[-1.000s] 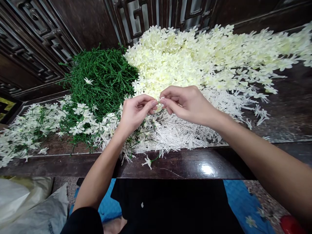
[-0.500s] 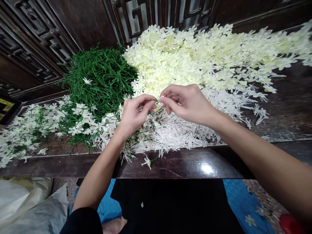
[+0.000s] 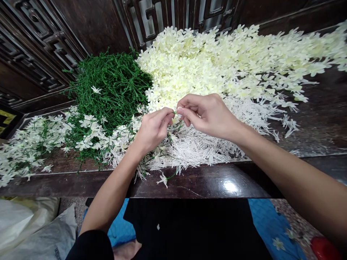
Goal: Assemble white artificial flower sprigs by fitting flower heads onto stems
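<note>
My left hand (image 3: 155, 129) and my right hand (image 3: 207, 112) meet fingertip to fingertip above the piles, both closed in a pinch. A bit of thin green stem (image 3: 175, 112) shows between them, at the left fingertips. Whatever the right fingers pinch is mostly hidden and too small to name. Behind the hands lies a heap of pale yellow-white artificial petals (image 3: 189, 68). Spiky white flower centres (image 3: 200, 146) spread below the hands. To the left is a mound of green plastic stems (image 3: 108, 86), with assembled white flowers (image 3: 89, 133) in front of it.
Everything lies on a dark wooden bench (image 3: 200, 182) with a carved lattice back (image 3: 162, 18). One white flower (image 3: 163, 180) rests at its front edge. Pale sacks (image 3: 35, 224) stand at lower left. A blue mat (image 3: 273, 224) and a red object (image 3: 324, 248) are on the floor.
My left hand has shifted slightly right and turned, its fingers closing tighter near the right fingertips. My right hand has barely moved.
</note>
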`<action>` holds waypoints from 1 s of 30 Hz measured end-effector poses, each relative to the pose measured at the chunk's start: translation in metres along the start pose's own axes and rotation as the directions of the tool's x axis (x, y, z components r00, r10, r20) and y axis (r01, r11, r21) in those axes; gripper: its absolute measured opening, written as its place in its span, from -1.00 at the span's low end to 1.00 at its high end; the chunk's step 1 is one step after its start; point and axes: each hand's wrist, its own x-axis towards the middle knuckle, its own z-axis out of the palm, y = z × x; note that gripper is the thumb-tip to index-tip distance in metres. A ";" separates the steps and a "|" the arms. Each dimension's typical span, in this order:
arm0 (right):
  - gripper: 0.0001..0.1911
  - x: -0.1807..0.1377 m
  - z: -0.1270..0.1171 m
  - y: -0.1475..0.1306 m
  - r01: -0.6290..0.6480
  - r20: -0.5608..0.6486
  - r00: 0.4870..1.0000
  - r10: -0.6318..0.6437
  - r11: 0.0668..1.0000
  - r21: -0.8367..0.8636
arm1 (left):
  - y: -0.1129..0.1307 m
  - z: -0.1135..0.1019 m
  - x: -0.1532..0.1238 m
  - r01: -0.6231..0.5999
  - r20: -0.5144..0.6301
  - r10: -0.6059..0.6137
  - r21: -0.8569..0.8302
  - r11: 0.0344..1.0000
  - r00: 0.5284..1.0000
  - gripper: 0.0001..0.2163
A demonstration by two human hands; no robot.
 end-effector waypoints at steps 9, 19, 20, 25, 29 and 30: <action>-0.89 -0.001 0.003 -0.001 -0.024 -0.002 1.000 0.024 1.000 0.003 | 0.002 0.003 0.000 0.002 -0.033 -0.004 -0.048 0.999 0.999 -0.83; -0.89 -0.004 0.008 0.003 -0.018 -0.027 1.000 0.016 0.998 -0.058 | 0.003 0.006 -0.003 0.022 -0.038 -0.023 -0.031 0.999 0.999 -0.82; -0.89 -0.004 0.008 0.003 -0.031 -0.025 0.999 0.030 0.998 -0.058 | 0.003 0.006 -0.003 0.021 -0.037 -0.022 -0.017 1.000 0.999 -0.82; -0.87 -0.005 0.009 0.001 -0.044 -0.016 0.999 0.043 0.997 -0.062 | 0.001 0.007 -0.003 -0.036 -0.024 0.038 0.083 0.996 0.999 -0.82; -0.86 -0.004 0.008 0.000 -0.073 -0.021 0.997 0.073 0.997 0.004 | -0.001 0.008 -0.003 -0.046 -0.015 0.048 0.106 0.993 0.999 -0.81; -0.87 -0.003 0.007 0.000 -0.087 -0.017 0.996 0.088 0.995 0.044 | -0.001 0.008 -0.003 -0.039 -0.020 0.041 0.103 0.994 0.999 -0.81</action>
